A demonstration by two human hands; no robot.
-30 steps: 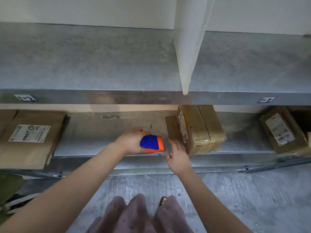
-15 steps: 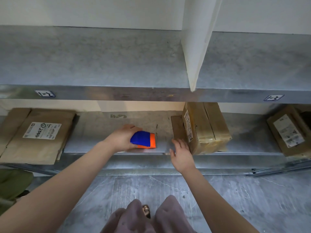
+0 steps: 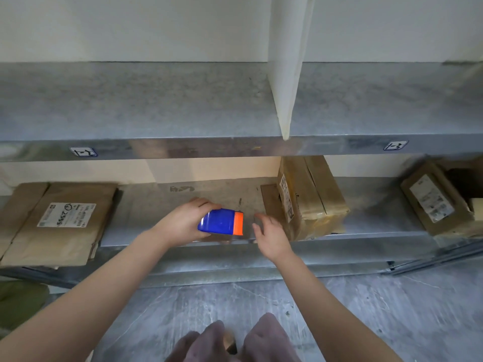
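My left hand [image 3: 184,220] grips a small blue box with an orange end [image 3: 221,222] just above the front of the lower metal shelf [image 3: 376,205]. The orange end points right. My right hand [image 3: 270,235] hovers just right of the box, fingers relaxed and apart, holding nothing. A flat sheet of cardboard [image 3: 209,194] lies on the shelf beneath both hands.
A tape-wrapped cardboard parcel [image 3: 311,197] stands right of my right hand. Flat brown parcels with a white label [image 3: 60,220] lie at the left. Another labelled box [image 3: 439,199] sits far right. A white divider [image 3: 285,74] stands on the upper shelf [image 3: 156,105].
The blue box has been lifted slightly and turned so its orange end faces right. My right hand came off the parcel's side and moved toward the box.
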